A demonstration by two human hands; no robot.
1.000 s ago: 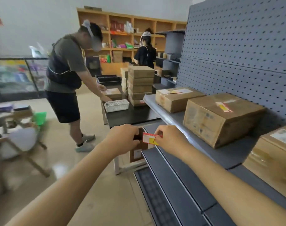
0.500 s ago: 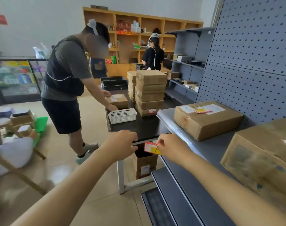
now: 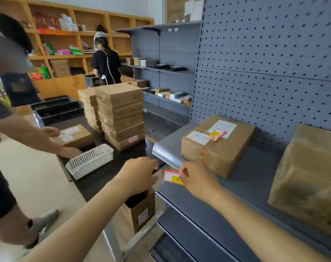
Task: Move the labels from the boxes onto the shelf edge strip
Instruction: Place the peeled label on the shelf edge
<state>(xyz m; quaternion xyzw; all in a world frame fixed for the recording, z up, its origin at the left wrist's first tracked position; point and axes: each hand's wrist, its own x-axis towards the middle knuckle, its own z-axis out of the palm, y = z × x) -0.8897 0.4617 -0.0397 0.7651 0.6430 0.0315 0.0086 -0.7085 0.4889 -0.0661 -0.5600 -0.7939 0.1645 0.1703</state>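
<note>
Label [image 3: 172, 177] pinched by right hand [image 3: 197, 179] fingers [image 3: 183, 172].

Right hand [image 3: 197, 179] pinching a red, white and yellow label [image 3: 172, 177] just below the clear edge strip [image 3: 165, 155] of the grey shelf [image 3: 255, 178]; left hand [image 3: 140, 173] curled at the strip's near end, grip hidden. Cardboard box [image 3: 216, 146] behind, carrying another label [image 3: 216, 135]. Further left, white basket [image 3: 90, 161] and stacked boxes [image 3: 121, 115] on a black table [image 3: 102, 178], with two other people nearby
</note>
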